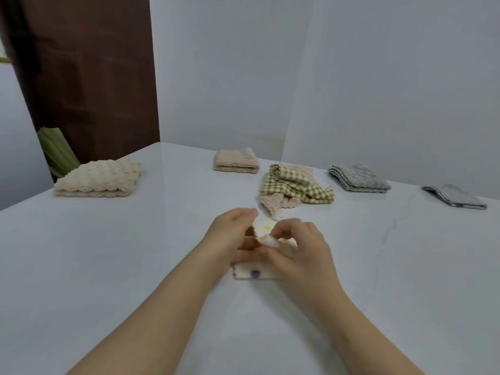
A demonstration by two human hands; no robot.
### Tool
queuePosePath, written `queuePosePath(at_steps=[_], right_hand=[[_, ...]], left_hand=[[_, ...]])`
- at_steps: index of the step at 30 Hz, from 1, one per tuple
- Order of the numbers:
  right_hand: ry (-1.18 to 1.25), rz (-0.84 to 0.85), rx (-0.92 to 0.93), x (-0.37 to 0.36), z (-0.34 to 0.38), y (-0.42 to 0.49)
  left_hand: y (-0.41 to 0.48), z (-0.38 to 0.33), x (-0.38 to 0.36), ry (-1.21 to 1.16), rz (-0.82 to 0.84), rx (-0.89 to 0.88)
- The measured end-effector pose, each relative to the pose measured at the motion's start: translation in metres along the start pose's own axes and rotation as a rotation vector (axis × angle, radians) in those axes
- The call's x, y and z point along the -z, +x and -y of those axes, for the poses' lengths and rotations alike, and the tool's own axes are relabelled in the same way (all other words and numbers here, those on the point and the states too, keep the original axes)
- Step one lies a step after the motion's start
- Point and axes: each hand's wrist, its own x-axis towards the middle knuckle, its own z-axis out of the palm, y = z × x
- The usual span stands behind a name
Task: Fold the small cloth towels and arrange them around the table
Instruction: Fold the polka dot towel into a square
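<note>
centrally on the table (108,253), left hand (230,234) and right hand (300,247) both pinch a cream dotted towel (263,232), fingers curled round its lifted fold.

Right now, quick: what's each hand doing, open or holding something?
Left hand: closed, pinching the spotted cream towel.
Right hand: closed, pinching the same towel's raised fold.

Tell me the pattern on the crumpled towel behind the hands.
Green-and-cream check on the crumpled towel, with a beige fleecy underside; seen best in the head view.
</note>
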Motion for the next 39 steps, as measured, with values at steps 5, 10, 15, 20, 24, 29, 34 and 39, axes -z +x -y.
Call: queuePosePath(at_steps=[5,10,15,20,24,29,34,39], right_hand=[[0.072,0.031,-0.064,0.011,-0.005,-0.001],[0.031,0.001,-0.158,0.019,-0.018,-0.003],[-0.055,0.124,-0.233,0.018,-0.026,-0.003],[-0.061,0.156,-0.251,0.019,-0.025,-0.004],[0.005,0.145,-0.294,0.019,-0.023,-0.003],[0.035,0.131,-0.304,0.019,-0.021,-0.003],[0.033,0.137,-0.277,0.020,-0.018,-0.005],[0.006,0.107,-0.261,0.018,-0.018,-0.004]], left_hand=[[0.006,0.006,0.005,0.198,-0.048,-0.096],[0.007,0.005,0.012,0.570,-0.163,-0.328],[0.006,0.006,0.016,0.740,-0.050,-0.269],[0.009,0.008,0.019,0.786,-0.037,-0.196],[0.011,0.007,0.018,0.830,-0.085,-0.266],[0.014,0.005,0.021,0.758,-0.109,-0.286],[0.013,0.003,0.026,0.947,-0.118,-0.347],[0.014,0.001,0.035,0.960,-0.206,-0.357]])
